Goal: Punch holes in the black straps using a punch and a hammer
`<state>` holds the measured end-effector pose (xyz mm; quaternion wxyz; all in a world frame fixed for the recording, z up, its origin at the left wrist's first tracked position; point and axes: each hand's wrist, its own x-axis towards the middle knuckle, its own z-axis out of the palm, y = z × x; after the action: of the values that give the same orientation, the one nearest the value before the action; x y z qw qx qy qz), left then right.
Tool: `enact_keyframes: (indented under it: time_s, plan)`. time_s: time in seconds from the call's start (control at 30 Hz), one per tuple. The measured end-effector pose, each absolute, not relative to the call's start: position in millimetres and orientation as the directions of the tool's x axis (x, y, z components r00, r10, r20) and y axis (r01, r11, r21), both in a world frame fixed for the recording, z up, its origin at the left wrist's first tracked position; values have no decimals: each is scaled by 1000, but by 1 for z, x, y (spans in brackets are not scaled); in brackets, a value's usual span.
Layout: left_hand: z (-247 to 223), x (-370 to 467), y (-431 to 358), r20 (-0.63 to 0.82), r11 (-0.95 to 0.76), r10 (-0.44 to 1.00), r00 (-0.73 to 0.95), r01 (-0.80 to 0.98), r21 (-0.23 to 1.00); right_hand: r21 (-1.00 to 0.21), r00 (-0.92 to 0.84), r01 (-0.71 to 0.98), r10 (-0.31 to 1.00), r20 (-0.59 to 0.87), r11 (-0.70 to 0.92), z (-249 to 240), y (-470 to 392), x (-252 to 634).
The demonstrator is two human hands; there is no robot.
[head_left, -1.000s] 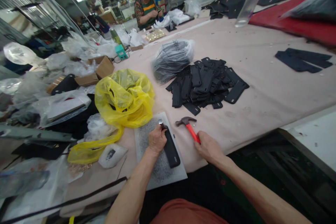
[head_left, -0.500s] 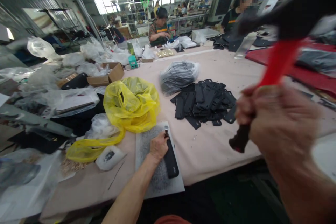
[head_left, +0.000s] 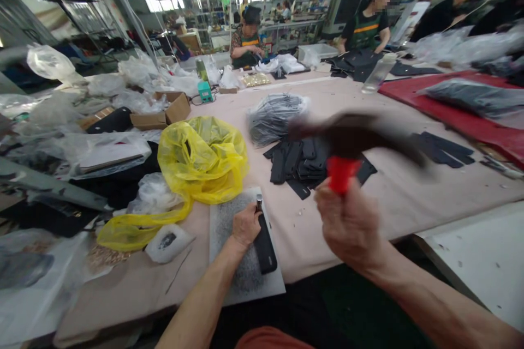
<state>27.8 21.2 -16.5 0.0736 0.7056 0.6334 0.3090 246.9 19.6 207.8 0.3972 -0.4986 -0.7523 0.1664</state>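
My left hand [head_left: 245, 226] is closed around a short metal punch [head_left: 259, 202], which stands upright at the upper end of a black strap-like piece [head_left: 266, 248]. That piece lies on a white board [head_left: 241, 283] with dark speckles. In my right hand [head_left: 352, 223] is a claw hammer [head_left: 346, 174] with a red handle, raised above the table to the right of the punch. The hammer's head is smeared by motion. Behind it, partly hidden, lies a pile of similar black pieces [head_left: 286, 163]. The punch's lower end is hidden by my fingers.
A yellow plastic bag [head_left: 204, 158] lies left of the board, near a white block [head_left: 168, 244] with a dark patch. A plastic-wrapped bundle [head_left: 272, 120] sits behind the pile. A red board [head_left: 450, 103] is at the right. Two co-workers sit across the table.
My right hand and the hammer have come down and left, closer to the punch. My left hand keeps its hold on the punch. The view has shifted slightly.
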Motion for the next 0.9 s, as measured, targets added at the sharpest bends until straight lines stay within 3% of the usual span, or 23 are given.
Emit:
enact_keyframes:
  time_s: [0.07,0.13,0.23,0.3,0.43,0.5,0.63,0.73,0.8,0.9]
  plan:
    - [-16,28,21,345,-187,939,7,850,492,-525,-386,712,885,261,466,197,21,249]
    - [-15,28,21,338,-178,941,2,852,492,-440,-445,776,887,126,452,191,23,252]
    - [-15,28,21,323,-163,946,-5,856,491,-516,-253,780,933,257,354,190,24,251]
    - [-15,28,21,315,-159,949,-5,855,493,-533,-243,761,924,297,371,188,22,249]
    - [-14,28,21,323,-166,947,-4,851,498,-382,-469,805,881,59,454,173,23,254]
    - [-14,28,21,332,-170,943,-6,849,500,-432,-390,828,921,16,359,159,30,264]
    - [-15,26,21,337,-177,941,-2,847,501,-665,-216,743,968,-127,78,104,43,282]
    - [-17,25,21,342,-182,940,-10,831,525,-646,-172,763,951,-256,-36,55,41,285]
    - [-16,24,22,347,-198,938,-11,804,561,-547,-172,836,970,-174,50,33,31,278]
    - [-11,21,22,324,-207,946,-8,755,622,-403,-284,868,956,73,289,27,11,259]
